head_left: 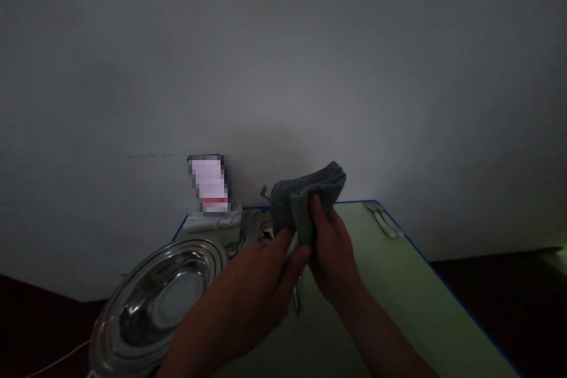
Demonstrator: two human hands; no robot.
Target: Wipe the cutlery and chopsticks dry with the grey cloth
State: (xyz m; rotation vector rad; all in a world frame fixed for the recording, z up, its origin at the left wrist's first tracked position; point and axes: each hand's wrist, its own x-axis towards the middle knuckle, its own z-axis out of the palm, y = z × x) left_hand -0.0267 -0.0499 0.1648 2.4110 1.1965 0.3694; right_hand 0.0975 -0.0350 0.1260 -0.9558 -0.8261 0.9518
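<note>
Over the table, my right hand [332, 248] grips a folded grey cloth [303, 207] with a checked edge and a small hanging loop. My left hand [261, 283] is closed just below it, around a white handle [291, 245] that runs up into the cloth. The cloth hides the other end, so I cannot tell which utensil it is. Below the hands, a metal utensil [297, 302] lies partly covered on the table.
A large shiny steel bowl [212, 248] stands at the left of the green table [398, 289]. Behind it are a propped phone [210, 183], a white item [208, 222] and several pieces of cutlery [234, 248]. White-handled cutlery [384, 223] lies at the back right, near the wall [398, 100].
</note>
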